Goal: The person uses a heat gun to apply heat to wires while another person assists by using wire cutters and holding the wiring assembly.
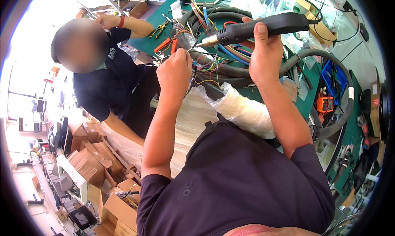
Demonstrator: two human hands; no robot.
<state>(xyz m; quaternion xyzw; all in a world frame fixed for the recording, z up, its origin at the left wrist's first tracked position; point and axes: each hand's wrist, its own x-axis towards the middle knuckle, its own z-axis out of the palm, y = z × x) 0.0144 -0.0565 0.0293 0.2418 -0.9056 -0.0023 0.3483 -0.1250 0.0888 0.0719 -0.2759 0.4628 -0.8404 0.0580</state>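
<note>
My right hand (265, 59) grips a black hot-air gun (288, 24) with its metal nozzle turned to the left. The nozzle tip comes close to the fingers of my left hand (175, 71). Those fingers are pinched together, apparently on a thin wire end that they largely hide. Around and below the nozzle fans a bundle of thin coloured wires (214, 67). Behind it, thick black cable (230, 12) lies coiled on the green bench mat (164, 11). A cable section wrapped in clear and whitish film (242, 110) runs between my forearms toward my body.
At the left a person (119, 75) in a dark shirt leans by the bench. Orange-handled pliers (162, 45) and yellow-black pliers (158, 30) lie near the far left. An orange meter (324, 104) and a blue tray (332, 81) are at the right. Cardboard boxes (88, 162) are piled lower left.
</note>
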